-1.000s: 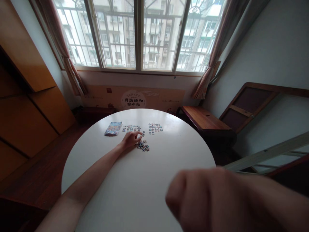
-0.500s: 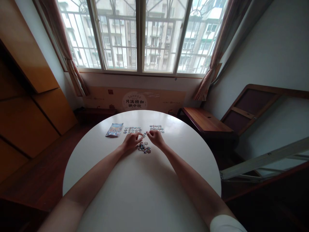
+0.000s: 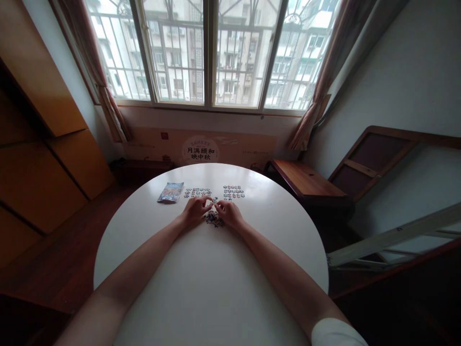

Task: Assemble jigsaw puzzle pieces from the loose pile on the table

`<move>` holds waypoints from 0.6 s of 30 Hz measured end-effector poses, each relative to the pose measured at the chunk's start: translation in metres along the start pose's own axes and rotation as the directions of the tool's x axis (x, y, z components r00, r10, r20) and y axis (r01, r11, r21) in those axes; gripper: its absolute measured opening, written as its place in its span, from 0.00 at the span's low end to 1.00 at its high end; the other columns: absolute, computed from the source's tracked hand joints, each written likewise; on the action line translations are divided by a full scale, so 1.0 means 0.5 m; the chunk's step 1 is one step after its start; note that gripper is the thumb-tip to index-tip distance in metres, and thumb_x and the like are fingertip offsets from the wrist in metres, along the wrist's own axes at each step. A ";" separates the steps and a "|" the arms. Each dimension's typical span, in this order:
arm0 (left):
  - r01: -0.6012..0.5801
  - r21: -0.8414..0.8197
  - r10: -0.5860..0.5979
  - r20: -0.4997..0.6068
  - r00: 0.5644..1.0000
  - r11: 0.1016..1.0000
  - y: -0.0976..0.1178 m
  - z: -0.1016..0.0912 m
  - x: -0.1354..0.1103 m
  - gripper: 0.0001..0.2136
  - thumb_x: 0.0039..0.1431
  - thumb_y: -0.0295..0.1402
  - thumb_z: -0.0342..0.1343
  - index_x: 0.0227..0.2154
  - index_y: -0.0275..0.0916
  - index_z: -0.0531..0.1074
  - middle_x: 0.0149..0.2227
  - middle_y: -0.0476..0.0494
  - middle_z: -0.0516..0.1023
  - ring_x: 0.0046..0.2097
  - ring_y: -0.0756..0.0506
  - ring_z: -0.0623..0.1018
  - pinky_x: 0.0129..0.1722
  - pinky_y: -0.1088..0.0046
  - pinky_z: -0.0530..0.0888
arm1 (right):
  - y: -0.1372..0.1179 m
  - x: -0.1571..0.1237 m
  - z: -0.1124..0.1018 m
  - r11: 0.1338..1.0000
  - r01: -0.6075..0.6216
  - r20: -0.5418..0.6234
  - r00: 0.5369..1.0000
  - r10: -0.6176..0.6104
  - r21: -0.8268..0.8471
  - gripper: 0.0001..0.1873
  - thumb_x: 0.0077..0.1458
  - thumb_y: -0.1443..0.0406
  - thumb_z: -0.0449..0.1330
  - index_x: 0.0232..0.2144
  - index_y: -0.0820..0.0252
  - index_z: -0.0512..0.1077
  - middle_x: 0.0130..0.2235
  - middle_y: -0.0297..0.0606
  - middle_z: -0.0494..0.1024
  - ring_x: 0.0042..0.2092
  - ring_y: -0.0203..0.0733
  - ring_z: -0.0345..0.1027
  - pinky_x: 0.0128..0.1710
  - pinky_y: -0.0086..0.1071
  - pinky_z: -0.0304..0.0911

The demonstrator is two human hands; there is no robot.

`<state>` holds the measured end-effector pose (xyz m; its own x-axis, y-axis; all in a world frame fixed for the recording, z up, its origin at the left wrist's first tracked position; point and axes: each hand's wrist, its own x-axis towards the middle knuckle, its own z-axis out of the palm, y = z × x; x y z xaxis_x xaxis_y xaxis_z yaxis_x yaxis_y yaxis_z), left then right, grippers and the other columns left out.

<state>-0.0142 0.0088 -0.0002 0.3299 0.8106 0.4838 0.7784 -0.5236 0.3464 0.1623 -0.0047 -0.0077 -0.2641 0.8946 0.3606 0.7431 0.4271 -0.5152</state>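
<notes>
Over the table's middle, my left hand [image 3: 196, 209] is closed, thumb and forefinger pinched at a small jigsaw puzzle piece that is mostly hidden. My right hand [image 3: 229, 213] meets it there, its fingertips also pinched at the tiny piece. Just below the fingers lies a loose pile of jigsaw pieces [image 3: 214, 220], partly covered by both hands. Behind my left hand, more pieces [image 3: 197, 192] are spread in rows. Another group of pieces [image 3: 234, 192] lies in neat rows behind my right hand.
A colourful printed packet [image 3: 171, 192] lies left of the pieces on the round white table [image 3: 212, 288]. Beyond the table's right edge stands a low wooden bench [image 3: 309, 179]. A metal ladder-like frame [image 3: 392, 238] leans at the right, and wooden cabinets [image 3: 81, 161] stand at the left.
My right hand has moved slightly down and left, so its fingertips now meet those of my left hand. The left hand stays nearly in place.
</notes>
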 end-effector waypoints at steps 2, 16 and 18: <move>-0.017 0.000 0.017 0.013 1.000 1.000 0.000 0.000 0.000 0.13 0.55 0.41 0.51 0.38 0.40 0.74 0.19 0.54 0.68 0.22 0.54 0.66 0.26 0.79 0.60 | -0.002 0.000 -0.002 1.000 0.008 -0.001 1.000 -0.008 -0.024 0.14 0.57 0.58 0.50 0.31 0.58 0.73 0.28 0.36 0.75 0.29 0.35 0.66 0.28 0.25 0.51; -0.076 0.034 0.075 0.028 0.997 0.997 0.002 0.002 -0.002 0.15 0.56 0.42 0.51 0.39 0.40 0.75 0.20 0.52 0.70 0.22 0.53 0.68 0.27 0.78 0.61 | -0.001 -0.001 -0.005 0.993 0.069 -0.019 0.997 -0.071 -0.094 0.14 0.57 0.63 0.51 0.24 0.61 0.70 0.27 0.36 0.72 0.29 0.34 0.61 0.30 0.25 0.51; -0.073 0.029 0.072 0.035 0.997 0.997 0.004 0.001 -0.002 0.14 0.55 0.42 0.51 0.39 0.41 0.75 0.20 0.52 0.70 0.23 0.53 0.68 0.28 0.78 0.61 | 0.000 0.000 -0.004 0.994 0.062 -0.025 0.998 -0.064 -0.092 0.14 0.57 0.64 0.50 0.24 0.61 0.71 0.27 0.36 0.71 0.29 0.34 0.61 0.30 0.26 0.51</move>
<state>-0.0126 0.0072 -0.0004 0.4036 0.7796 0.4788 0.7673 -0.5735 0.2870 0.1635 -0.0052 -0.0063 -0.2956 0.8616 0.4127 0.7785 0.4676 -0.4187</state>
